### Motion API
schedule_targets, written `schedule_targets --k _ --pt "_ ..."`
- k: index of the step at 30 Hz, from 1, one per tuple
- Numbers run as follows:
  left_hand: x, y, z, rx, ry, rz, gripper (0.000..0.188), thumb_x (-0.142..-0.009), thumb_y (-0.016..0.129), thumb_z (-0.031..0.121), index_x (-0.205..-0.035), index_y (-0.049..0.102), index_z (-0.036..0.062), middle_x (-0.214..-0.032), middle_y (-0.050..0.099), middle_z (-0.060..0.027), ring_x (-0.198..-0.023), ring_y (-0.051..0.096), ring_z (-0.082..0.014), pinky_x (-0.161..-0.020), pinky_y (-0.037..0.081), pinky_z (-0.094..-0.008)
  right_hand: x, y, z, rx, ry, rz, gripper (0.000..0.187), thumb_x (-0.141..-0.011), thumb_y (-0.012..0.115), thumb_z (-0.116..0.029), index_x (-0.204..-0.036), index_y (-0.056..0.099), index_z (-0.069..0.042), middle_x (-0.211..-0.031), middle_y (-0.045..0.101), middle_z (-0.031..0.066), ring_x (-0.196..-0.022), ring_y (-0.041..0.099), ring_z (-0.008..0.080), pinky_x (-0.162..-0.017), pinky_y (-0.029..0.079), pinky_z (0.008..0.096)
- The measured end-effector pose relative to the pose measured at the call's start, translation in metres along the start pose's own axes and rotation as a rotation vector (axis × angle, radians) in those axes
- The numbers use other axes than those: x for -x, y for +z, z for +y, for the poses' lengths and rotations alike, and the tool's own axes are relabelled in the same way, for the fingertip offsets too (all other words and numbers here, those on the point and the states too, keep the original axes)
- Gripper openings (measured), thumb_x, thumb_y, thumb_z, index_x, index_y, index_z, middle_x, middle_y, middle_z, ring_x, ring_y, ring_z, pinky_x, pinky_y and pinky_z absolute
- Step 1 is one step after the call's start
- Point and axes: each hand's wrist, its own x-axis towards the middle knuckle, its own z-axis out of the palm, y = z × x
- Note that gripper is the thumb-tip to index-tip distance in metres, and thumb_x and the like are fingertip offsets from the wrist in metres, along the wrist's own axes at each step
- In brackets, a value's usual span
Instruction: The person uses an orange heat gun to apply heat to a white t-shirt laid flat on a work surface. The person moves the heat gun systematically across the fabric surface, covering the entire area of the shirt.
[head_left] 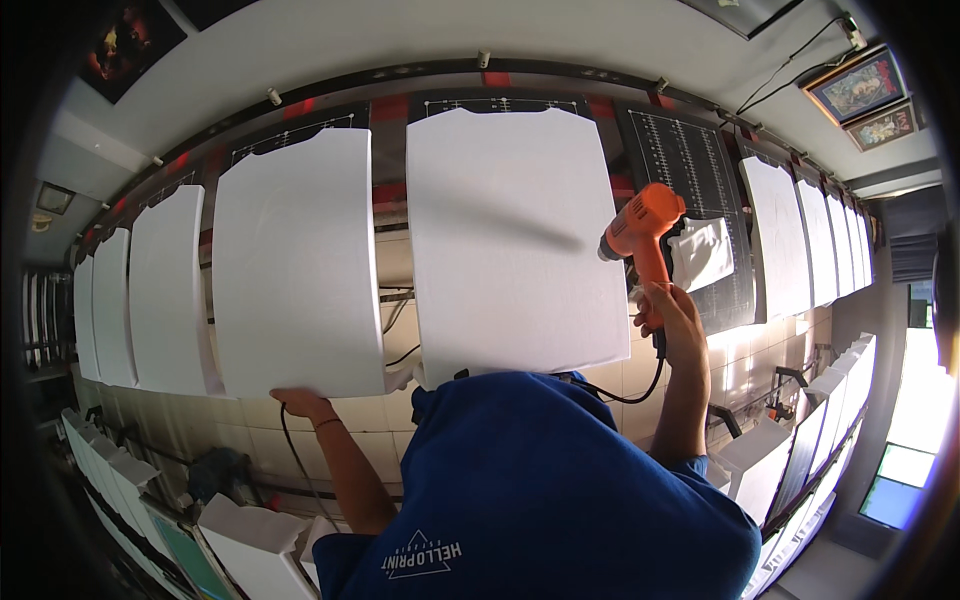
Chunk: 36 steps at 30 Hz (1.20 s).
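My right hand (675,318) is wrapped round the handle of an orange heat gun (645,225). Its nozzle points left, over the right edge of a white garment (510,250) laid flat on a board in front of me. A shadow falls across that fabric. At the near edge of the white garment on the left (295,260), my left hand (302,404) has its fingers closed on a dark cable (292,445), which hangs down from them. A black cord (640,398) runs from the heat gun's handle toward my body.
A dark board with white markings (675,150) stands right of the middle garment, with crumpled white cloth (703,250) on it. More white-covered boards (165,290) line both sides. Behind me are further rows of boards (255,540). A rail (400,72) runs along the far side.
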Motion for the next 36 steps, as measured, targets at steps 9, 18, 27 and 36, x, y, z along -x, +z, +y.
schedule_targets --k 9,18,27,36 --pt "0.000 0.002 0.000 -0.050 0.070 0.016 0.078 -0.096 0.040 0.054 -0.133 0.039 -0.0152 -0.135 0.048 -0.0207 -0.112 0.054 -0.0345 -0.097 0.046 -0.0426 0.010 0.084 0.001 -0.049 0.038 -0.418 0.035 -0.094 0.057 -0.031 -0.107 0.056 0.002 -0.079 0.060 0.0053 -0.067 0.062 0.0136 -0.054 0.048 0.0261" --pt "-0.020 -0.011 -0.006 -0.200 0.040 0.011 0.070 -0.101 0.031 0.051 -0.136 0.040 -0.0085 -0.139 0.045 -0.0217 -0.119 0.050 -0.0343 -0.101 0.043 -0.0422 0.017 0.100 0.006 -0.035 0.073 -0.520 0.033 -0.094 0.057 -0.030 -0.101 0.056 0.002 -0.077 0.059 0.0044 -0.067 0.062 0.0131 -0.056 0.048 0.0257" --pt "-0.053 -0.051 0.001 -0.226 0.283 -0.103 0.068 -0.101 0.031 0.047 -0.125 0.046 -0.0147 -0.126 0.053 -0.0255 -0.108 0.058 -0.0344 -0.089 0.051 -0.0408 0.025 -0.005 0.023 -0.112 0.015 0.055 0.033 -0.091 0.062 -0.031 -0.103 0.058 -0.001 -0.075 0.060 0.0045 -0.063 0.060 0.0139 -0.052 0.045 0.0250" --pt "-0.088 -0.053 0.061 -0.579 0.181 -0.088 0.066 -0.101 0.032 0.049 -0.120 0.054 -0.0092 -0.109 0.063 -0.0239 -0.088 0.064 -0.0316 -0.078 0.054 -0.0403 0.034 0.057 0.019 -0.142 0.040 -0.222 0.032 -0.094 0.058 -0.030 -0.102 0.056 0.001 -0.077 0.060 0.0048 -0.065 0.063 0.0143 -0.055 0.048 0.0257"
